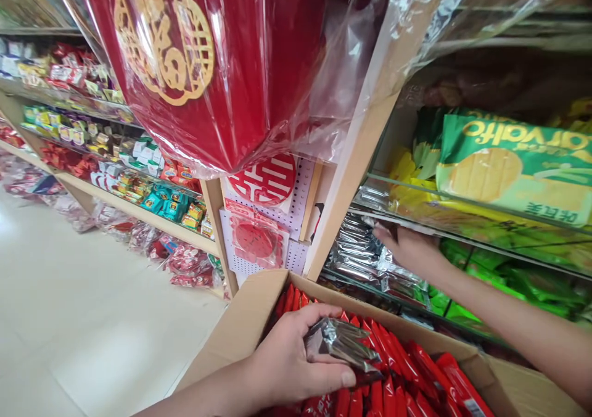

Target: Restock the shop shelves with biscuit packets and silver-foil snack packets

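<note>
My left hand (296,355) is closed round a few silver foil snack packets (340,343), thumb on the near side and fingers on the far side. It is over a cardboard box (247,318) packed with red snack packets (393,349), many standing on edge. My right hand (411,250) reaches into the shelf at the right, just under a glass shelf edge. A digit points out toward a stack of silver packets (354,247) and the others are partly hidden. I see nothing held in it.
A large red decoration (259,47) in clear plastic hangs close in front. Green-and-yellow wafer packs (513,164) lie on the upper glass shelf, bright green packs (499,281) below. Shelves of wrapped sweets (166,201) line the left, with bagged goods (185,260) along the floor.
</note>
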A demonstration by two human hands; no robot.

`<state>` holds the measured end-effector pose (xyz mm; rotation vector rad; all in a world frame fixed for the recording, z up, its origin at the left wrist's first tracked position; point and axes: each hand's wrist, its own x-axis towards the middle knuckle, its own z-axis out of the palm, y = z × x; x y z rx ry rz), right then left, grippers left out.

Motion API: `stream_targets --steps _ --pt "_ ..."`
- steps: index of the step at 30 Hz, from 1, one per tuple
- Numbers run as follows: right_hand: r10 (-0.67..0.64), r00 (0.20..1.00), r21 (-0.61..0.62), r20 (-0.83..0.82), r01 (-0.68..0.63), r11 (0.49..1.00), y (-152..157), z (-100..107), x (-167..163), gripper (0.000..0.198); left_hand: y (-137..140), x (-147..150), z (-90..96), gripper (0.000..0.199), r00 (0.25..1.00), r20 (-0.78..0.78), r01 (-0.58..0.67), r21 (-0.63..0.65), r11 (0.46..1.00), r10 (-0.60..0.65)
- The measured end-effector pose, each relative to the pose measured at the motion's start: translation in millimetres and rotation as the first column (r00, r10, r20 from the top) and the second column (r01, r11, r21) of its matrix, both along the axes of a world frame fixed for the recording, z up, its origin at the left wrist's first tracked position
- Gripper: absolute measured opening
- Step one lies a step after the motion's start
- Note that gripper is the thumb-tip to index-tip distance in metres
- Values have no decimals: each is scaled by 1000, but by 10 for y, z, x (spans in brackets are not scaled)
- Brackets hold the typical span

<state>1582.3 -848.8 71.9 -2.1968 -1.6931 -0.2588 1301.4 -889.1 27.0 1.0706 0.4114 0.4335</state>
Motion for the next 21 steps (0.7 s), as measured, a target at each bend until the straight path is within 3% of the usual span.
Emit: stream_targets --steps 2,4,6,9,11,12,13,16,17,21 --pt "5 999 25 52 -6 1000 -334 19 -198 38 29 -1 52 54 997 81 10 -54 998 -5" --pt "140 989 76 46 -143 987 -683 -13 -448 37 50 2 101 52 985 171 41 -99 994 -24" --pt "304 950 85 -68 -298 951 -970 -58 -707 33 58 6 139 50 971 235 77 -115 990 -48" --pt "508 798 1 -325 -537 844 -1197 -36 -933 49 57 6 167 45 957 263 152 -102 983 -120" --pt "565 706 -110 -426 -661 743 -1202 62 -871 59 63 2 160 43 963 234 158 -78 984 -135" --pt "563 704 -153 -432 -673 724 -1163 120 -774 57 69 2 148 43 970 209 143 -64 988 -127" --pt "545 737 -184 -401 -647 740 -1101 171 -646 52 76 4 132 42 978 180 119 -50 992 -108" --pt "352 926 -162 -136 -371 914 -827 213 -227 41 95 24 80 43 994 79 77 -15 997 -75" --pt "273 961 -173 -51 -278 945 -732 187 -123 44 97 33 66 44 996 44 74 -9 997 -74" --pt "120 974 -328 191 -52 943 -507 37 -18 55 86 46 30 52 998 -41 51 -18 999 -52"
